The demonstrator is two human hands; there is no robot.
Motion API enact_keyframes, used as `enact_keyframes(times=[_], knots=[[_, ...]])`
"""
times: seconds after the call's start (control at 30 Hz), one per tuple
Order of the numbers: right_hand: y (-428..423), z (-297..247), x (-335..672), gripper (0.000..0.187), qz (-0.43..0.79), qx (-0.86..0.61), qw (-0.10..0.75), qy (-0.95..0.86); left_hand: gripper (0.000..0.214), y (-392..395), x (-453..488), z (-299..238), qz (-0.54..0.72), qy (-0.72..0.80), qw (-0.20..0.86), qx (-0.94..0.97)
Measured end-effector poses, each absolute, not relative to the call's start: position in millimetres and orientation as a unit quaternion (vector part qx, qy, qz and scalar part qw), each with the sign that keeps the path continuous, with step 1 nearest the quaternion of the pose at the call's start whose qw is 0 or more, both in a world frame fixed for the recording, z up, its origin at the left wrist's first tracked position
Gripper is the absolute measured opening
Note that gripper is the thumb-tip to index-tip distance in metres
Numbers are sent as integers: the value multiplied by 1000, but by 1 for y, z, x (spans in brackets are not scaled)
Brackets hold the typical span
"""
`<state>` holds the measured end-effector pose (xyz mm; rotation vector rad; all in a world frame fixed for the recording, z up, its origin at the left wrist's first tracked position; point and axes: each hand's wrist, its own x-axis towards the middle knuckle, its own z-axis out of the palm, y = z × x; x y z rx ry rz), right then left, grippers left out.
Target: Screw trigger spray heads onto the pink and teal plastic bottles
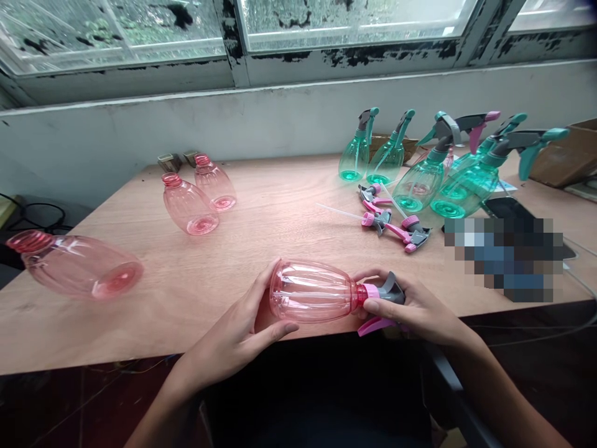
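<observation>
I hold a pink ribbed plastic bottle point(311, 291) sideways at the near edge of the wooden table point(280, 205). My left hand point(242, 330) wraps round its base. My right hand point(415, 305) is closed on the grey and pink trigger sprayer head point(385, 298) sitting on the bottle's neck. Both hands are shut round their parts.
Three open pink bottles point(189, 205) point(215, 182) point(77, 262) stand at the left. Several green spray bottles point(433, 168) with heads stand at the back right. Loose pink sprayer heads point(392, 224) with dip tubes lie before them. A cardboard box point(566, 152) sits far right.
</observation>
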<state>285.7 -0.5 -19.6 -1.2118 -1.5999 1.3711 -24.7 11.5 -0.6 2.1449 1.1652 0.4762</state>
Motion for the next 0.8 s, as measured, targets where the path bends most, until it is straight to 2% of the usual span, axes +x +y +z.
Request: enact_keyframes(times=[0.33,0.8], knots=[[-1,-20,286,41,553,-461,347,-601,88,12,-25,-2,189,446,325,812],[-1,-20,285,36,549,-469,346,-599,88,13,-26,-6,191,435,336,813]])
